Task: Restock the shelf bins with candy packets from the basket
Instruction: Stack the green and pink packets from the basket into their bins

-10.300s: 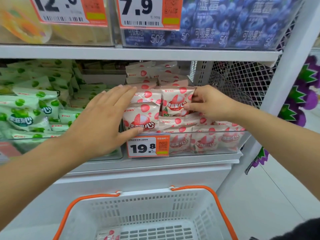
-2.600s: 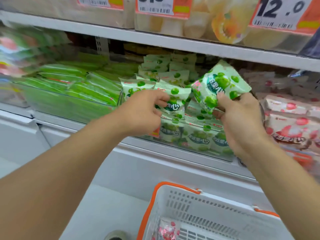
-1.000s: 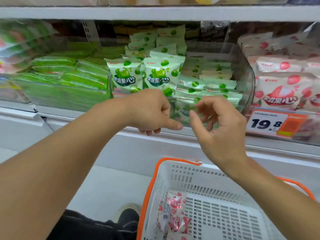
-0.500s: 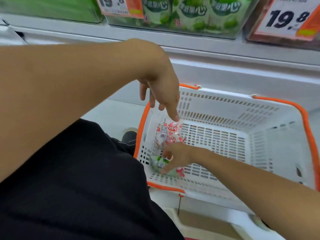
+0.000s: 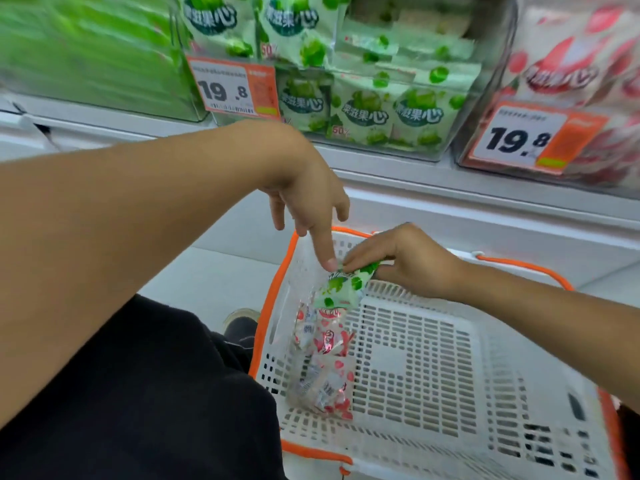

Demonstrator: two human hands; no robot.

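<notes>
My right hand [image 5: 405, 259] pinches the top edge of a green candy packet [image 5: 341, 289] and holds it above the white basket [image 5: 433, 403] with orange rim. My left hand [image 5: 308, 199] hangs beside it, fingers apart, its index fingertip touching the packet's top corner. Red-and-white candy packets [image 5: 323, 355] lie at the basket's left side. On the shelf above, a clear bin [image 5: 381, 98] holds green packets, and a clear bin [image 5: 581, 81] to its right holds red packets.
A further bin with green packs [image 5: 90, 53] stands at the left of the shelf. Orange price tags [image 5: 235, 88] reading 19.8 hang on the bin fronts. My dark-clothed leg [image 5: 138, 393] and a shoe [image 5: 242, 323] are left of the basket.
My right hand has lifted the green packet up out of the basket's bottom. My left hand has risen a little and now touches the packet. The view has tilted up toward the shelf.
</notes>
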